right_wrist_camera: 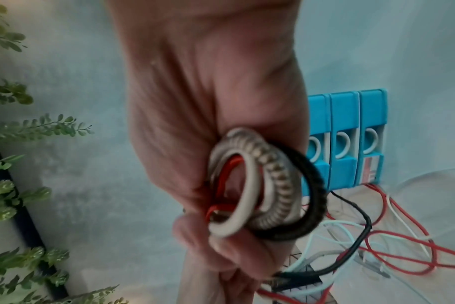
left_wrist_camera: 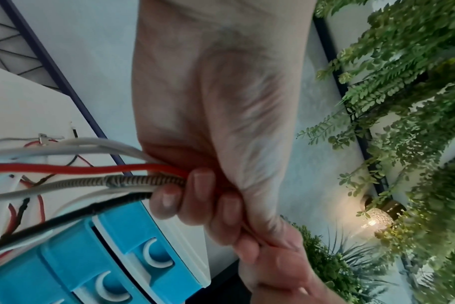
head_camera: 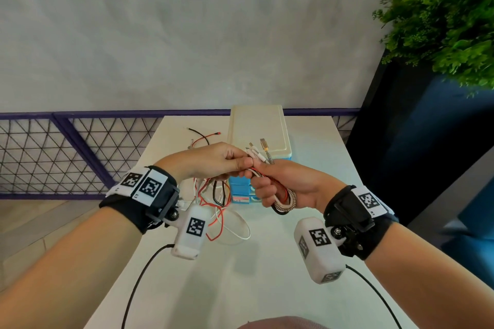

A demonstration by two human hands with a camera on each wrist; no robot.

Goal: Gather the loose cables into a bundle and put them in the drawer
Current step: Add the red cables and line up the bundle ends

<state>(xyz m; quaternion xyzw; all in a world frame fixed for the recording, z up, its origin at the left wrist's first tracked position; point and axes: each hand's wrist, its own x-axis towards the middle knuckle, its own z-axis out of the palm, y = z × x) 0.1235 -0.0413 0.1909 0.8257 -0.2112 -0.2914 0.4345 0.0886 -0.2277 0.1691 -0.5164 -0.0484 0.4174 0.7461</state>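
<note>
Both hands hold one cable bundle [head_camera: 283,197] above the white table [head_camera: 307,141]. My right hand [head_camera: 278,181] grips its looped end: white, red, black and metal-braided cables [right_wrist_camera: 270,189]. Plug ends [head_camera: 260,151] stick up past my fingers. My left hand [head_camera: 224,160] grips the same strands [left_wrist_camera: 112,179] right beside the right hand. From there the cables hang down to a loose tangle [head_camera: 222,211] on the table. The small drawer unit [head_camera: 256,131], cream on top with blue drawer fronts [left_wrist_camera: 133,265], stands just behind the hands; the drawer fronts [right_wrist_camera: 346,139] in view look closed.
More thin red and black wires [head_camera: 203,136] lie on the table left of the drawer unit. A purple metal railing [head_camera: 80,152] runs behind the table on the left. A dark blue planter with green foliage [head_camera: 449,21] stands at the right.
</note>
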